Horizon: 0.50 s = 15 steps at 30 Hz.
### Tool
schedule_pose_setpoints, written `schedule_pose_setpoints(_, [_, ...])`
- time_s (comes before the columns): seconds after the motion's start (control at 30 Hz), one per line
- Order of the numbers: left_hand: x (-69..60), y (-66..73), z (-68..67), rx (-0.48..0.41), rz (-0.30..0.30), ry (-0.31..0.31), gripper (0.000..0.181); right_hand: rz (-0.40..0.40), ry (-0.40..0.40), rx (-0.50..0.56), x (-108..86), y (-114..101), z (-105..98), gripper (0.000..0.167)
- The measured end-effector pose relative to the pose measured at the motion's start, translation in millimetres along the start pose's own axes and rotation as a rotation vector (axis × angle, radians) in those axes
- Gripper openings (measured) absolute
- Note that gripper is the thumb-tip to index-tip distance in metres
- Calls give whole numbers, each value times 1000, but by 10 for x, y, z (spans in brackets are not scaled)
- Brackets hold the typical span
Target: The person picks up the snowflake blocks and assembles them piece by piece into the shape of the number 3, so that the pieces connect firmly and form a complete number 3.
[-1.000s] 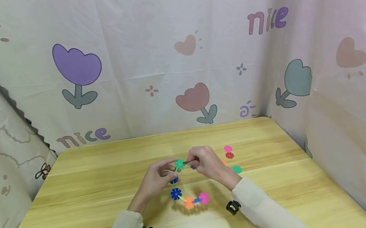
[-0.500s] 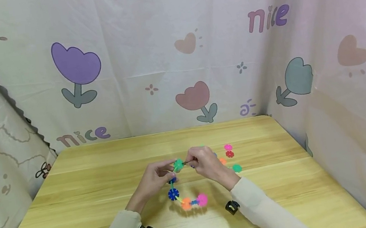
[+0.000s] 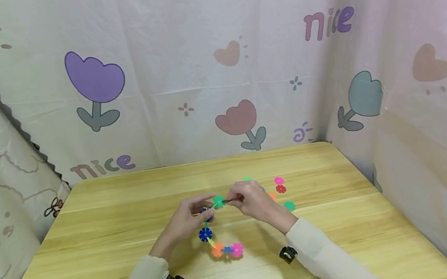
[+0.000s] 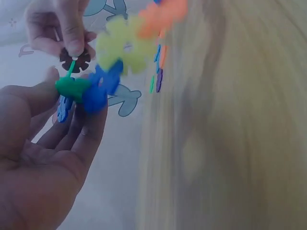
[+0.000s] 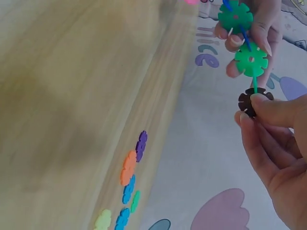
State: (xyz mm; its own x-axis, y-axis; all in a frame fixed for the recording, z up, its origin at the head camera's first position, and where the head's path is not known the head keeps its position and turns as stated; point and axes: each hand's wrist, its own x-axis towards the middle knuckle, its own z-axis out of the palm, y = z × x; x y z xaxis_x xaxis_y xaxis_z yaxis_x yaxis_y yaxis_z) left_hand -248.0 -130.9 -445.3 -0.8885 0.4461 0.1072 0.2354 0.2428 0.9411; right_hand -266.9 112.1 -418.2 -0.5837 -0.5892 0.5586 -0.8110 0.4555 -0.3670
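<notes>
My left hand [image 3: 187, 217] pinches a chain of notched interlocking discs. Near its fingertips is a bright green disc [image 5: 252, 60], with a darker green disc [image 5: 235, 18] further along. Below that hand hang a dark blue disc [image 3: 205, 234], an orange disc [image 3: 217, 250] and, at the loose end, a pink disc [image 3: 237, 250]. Between thumb and forefinger, my right hand [image 5: 283, 153] pinches a dark brown disc [image 5: 247, 103]. A thin green piece seen edge-on meets the brown disc; how deep it sits is hidden by the thumb. Motion blurs a yellow disc [image 4: 125, 45] in the left wrist view.
Loose discs lie on the wooden table [image 3: 121, 212] beyond and right of my right hand: a pink one [image 3: 279, 181], a red one [image 3: 281, 189], a green one [image 3: 289, 206] and several others. A printed curtain [image 3: 178, 69] rises behind the table's back edge.
The chain's hanging end has swung left, and the pink disc with it. Both hands stay close together with nearly the same hold; my right fingers have shifted slightly on the brown disc.
</notes>
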Motion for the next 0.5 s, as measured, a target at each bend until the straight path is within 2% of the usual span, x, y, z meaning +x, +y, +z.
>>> schedule_pose_setpoints(0.1, [2,1,-26,4,4,-12,47,16,-35,44,-15,37,-21,8])
schedule_pose_setpoints(0.17, [1,-4,-38,13,16,-21,47,55,-64,62,-26,77,-50,7])
schedule_pose_setpoints(0.27, [-7,-5,-53,24,18,-20,47,167,-90,66,-35,151,-107,6])
schedule_pose_setpoints(0.4, [-23,-5,-66,19,1,-6,48,308,-119,22,-43,268,-150,8])
schedule_pose_setpoints(0.5, [-8,-9,-57,13,-1,-11,49,353,-170,-13,-71,361,-141,8])
